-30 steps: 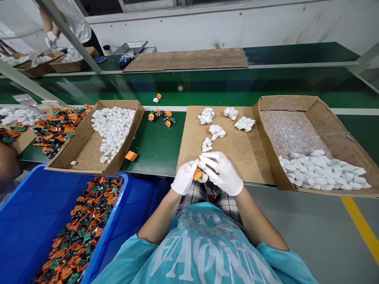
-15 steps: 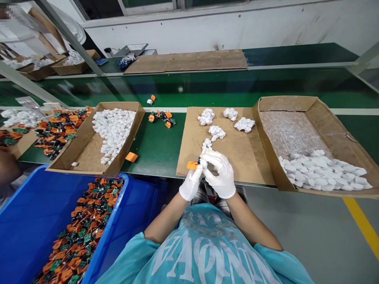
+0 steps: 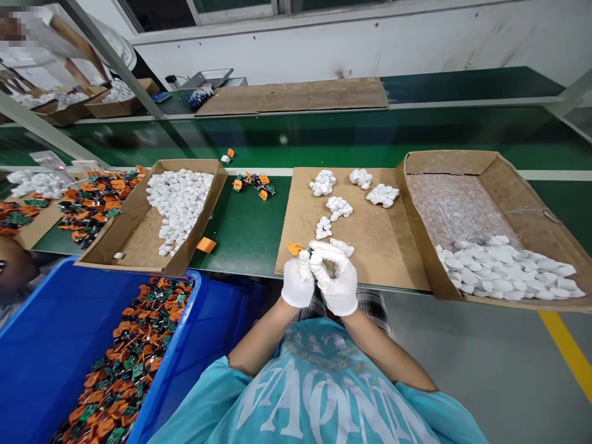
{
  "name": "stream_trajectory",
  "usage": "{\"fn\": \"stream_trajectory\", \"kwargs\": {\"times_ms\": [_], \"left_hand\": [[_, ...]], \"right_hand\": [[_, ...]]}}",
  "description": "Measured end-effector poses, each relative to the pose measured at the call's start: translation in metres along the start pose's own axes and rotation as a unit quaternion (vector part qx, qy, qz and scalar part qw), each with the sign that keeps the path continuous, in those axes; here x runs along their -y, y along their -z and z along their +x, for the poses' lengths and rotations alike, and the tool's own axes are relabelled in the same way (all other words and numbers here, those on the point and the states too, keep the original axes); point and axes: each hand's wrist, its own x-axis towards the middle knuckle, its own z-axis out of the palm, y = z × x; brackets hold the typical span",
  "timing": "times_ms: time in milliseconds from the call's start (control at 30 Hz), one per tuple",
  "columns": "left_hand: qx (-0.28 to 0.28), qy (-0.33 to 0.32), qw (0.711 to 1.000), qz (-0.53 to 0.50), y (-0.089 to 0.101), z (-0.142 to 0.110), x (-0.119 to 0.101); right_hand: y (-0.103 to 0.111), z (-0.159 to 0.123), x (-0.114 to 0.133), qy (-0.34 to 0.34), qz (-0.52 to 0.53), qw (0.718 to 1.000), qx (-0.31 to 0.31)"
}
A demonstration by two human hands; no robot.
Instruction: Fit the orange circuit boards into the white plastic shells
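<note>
My left hand [image 3: 298, 282], in a white glove, pinches a small part with an orange piece [image 3: 295, 248] and a bit of dark board showing past the fingertips. Against it, the gloved fingers of my right hand [image 3: 337, 280] are closed; what lies between their tips is hidden. Both hands meet over the near edge of a cardboard sheet [image 3: 379, 246]. Just beyond my right fingers lies a clump of white caps [image 3: 342, 246]. Several more white clumps, among them one small cluster [image 3: 323, 227], rest on the sheet.
Left stands a cardboard box of white pieces [image 3: 152, 256]; right, another box [image 3: 493, 161] holds white caps. Orange-green boards [image 3: 252, 182] and an orange block [image 3: 206, 245] lie between. A blue bin [image 3: 197, 296] sits lower left. A person [image 3: 86, 43] stands far left.
My hands have drawn slightly left and closer together, and the orange piece has tilted. The white clump behind my right fingers is now uncovered. A small orange-white piece on the green belt has shifted left.
</note>
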Motion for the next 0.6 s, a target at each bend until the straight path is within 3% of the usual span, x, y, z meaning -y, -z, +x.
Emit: {"fn": "stream_trajectory", "kwargs": {"times_ms": [67,167,267,400,500,600], "left_hand": [[-0.006,-0.002,1.0,0.018,0.002,0.002,-0.002],[0.051,-0.002,0.998,0.037,0.007,0.005,-0.004],[0.088,-0.022,0.994,0.059,0.01,0.005,-0.004],[0.083,-0.012,0.996,0.026,0.009,0.004,-0.002],[0.12,0.069,0.988,-0.065,0.009,0.004,-0.003],[0.185,0.104,0.968,-0.134,0.013,0.004,-0.009]], "right_hand": [[0.0,0.001,0.001,-0.014,0.035,0.999,0.016],[0.003,0.006,0.002,-0.042,0.106,0.992,0.06],[0.006,0.011,0.004,-0.072,0.123,0.989,0.038],[0.012,0.017,0.002,0.036,0.006,0.994,0.1],[0.019,0.02,-0.003,0.126,-0.067,0.977,0.16],[0.024,0.019,-0.007,0.164,-0.094,0.967,0.172]]}}
